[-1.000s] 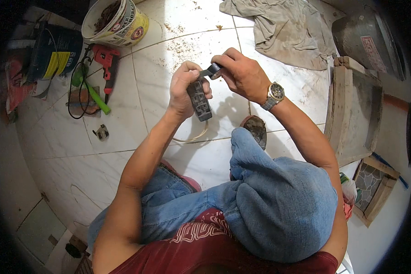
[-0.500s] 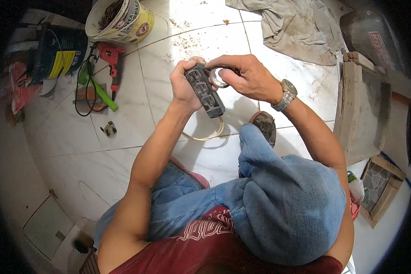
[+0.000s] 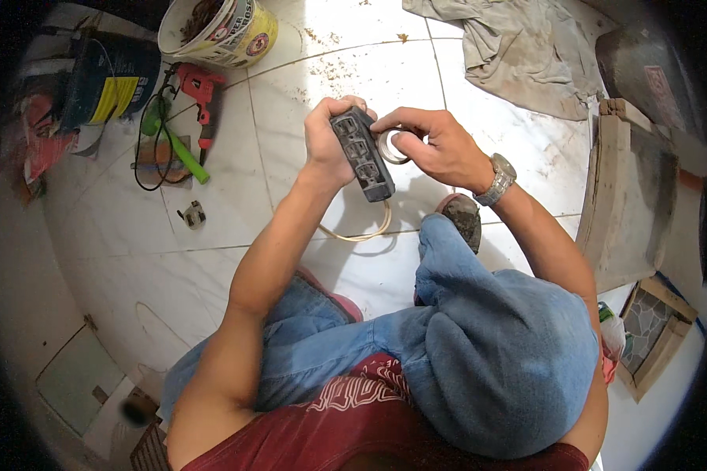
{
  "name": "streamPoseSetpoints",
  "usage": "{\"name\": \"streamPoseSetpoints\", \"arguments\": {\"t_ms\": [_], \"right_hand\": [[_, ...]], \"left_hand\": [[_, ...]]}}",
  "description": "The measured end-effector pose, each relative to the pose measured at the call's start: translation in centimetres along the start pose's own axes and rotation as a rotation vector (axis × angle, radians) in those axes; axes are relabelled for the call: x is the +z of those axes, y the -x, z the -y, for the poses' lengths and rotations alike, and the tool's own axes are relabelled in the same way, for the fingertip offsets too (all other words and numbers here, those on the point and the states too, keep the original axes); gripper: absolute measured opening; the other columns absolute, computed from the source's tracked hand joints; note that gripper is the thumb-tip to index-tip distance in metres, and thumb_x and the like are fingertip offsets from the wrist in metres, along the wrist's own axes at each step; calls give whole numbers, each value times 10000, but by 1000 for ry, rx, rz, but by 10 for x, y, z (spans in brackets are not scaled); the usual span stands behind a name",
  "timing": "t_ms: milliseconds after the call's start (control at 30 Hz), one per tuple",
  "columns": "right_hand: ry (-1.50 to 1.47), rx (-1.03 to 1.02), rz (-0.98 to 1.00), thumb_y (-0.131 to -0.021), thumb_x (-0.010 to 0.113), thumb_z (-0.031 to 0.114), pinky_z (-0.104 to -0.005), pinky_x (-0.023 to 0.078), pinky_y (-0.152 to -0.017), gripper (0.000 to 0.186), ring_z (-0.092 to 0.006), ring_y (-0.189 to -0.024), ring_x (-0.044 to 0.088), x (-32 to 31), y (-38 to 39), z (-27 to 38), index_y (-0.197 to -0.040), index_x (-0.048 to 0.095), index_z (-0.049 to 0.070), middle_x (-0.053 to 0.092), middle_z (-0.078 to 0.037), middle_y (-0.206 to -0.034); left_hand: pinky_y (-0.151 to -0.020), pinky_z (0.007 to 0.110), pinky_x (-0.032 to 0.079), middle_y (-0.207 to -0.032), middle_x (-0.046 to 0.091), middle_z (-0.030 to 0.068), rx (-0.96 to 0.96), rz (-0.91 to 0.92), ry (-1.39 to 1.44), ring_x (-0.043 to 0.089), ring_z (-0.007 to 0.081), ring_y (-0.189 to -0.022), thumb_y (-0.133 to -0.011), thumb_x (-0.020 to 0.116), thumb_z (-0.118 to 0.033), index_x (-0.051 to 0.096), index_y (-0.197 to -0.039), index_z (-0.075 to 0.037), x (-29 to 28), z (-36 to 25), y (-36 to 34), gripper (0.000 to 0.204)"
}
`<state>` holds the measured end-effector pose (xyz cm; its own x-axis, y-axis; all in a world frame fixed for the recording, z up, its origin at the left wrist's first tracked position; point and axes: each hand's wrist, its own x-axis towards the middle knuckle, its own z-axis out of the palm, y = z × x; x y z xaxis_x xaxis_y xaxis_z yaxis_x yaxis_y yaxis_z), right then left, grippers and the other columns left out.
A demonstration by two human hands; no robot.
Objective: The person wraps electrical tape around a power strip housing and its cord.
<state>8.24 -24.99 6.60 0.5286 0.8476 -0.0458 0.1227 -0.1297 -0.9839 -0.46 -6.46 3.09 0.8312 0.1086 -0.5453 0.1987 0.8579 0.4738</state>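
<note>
My left hand [image 3: 327, 141] grips a black power strip [image 3: 361, 154] from its left side, with the row of sockets facing up. A pale cable [image 3: 369, 234] runs from the strip's lower end and curves over the floor. Close to the strip's right edge, my right hand [image 3: 440, 149] pinches a roll of tape [image 3: 393, 147] between thumb and fingers. The roll's ring shape shows, its open middle partly covered by my thumb. Whether a tape end sticks to the strip I cannot tell.
A red power drill [image 3: 200, 98], a green-handled tool [image 3: 184, 157] and a small pale fitting [image 3: 192, 214] lie at left on the tiles. A bucket [image 3: 239, 35] stands behind them. Right are a grey cloth [image 3: 518, 55] and a wooden frame [image 3: 605, 188].
Both hands and the power strip appear shifted slightly right, along with the whole scene. The tape roll has turned in my right hand, so its hole shows more.
</note>
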Motion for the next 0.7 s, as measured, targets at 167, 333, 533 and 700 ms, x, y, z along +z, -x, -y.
{"name": "streamPoseSetpoints", "arguments": {"t_ms": [167,333,533,700], "right_hand": [[24,58,50,-890,547,110,-306,470,-615,350,-120,-613,525,2,-1,-1,-1189,723,65,629,-59,-700],[-50,107,0,-911,529,110,-288,440,-603,441,-95,-612,466,1,5,5,-1323,683,89,590,-5,-707],[-169,280,72,-912,563,140,-252,377,-547,447,-54,-586,422,-5,-2,-1,-1338,699,125,545,35,-690],[-189,200,35,-918,550,108,-255,394,-578,462,-57,-624,427,0,3,7,-1358,689,121,552,25,-712]], "left_hand": [[-627,402,517,-757,631,121,33,-78,-1,602,249,-657,-863,495,-313,594,-854,-67,-7,-2,0,265],[-585,400,529,-705,614,132,58,-153,-44,603,250,-621,-881,500,-292,591,-869,-57,10,-1,2,253],[-588,369,519,-730,624,118,-15,-267,-84,584,243,-620,-882,499,-284,623,-861,-47,15,-1,0,269],[-597,392,532,-698,605,110,-9,-157,-25,597,245,-609,-864,506,-278,595,-873,-59,7,-5,0,236]]}}
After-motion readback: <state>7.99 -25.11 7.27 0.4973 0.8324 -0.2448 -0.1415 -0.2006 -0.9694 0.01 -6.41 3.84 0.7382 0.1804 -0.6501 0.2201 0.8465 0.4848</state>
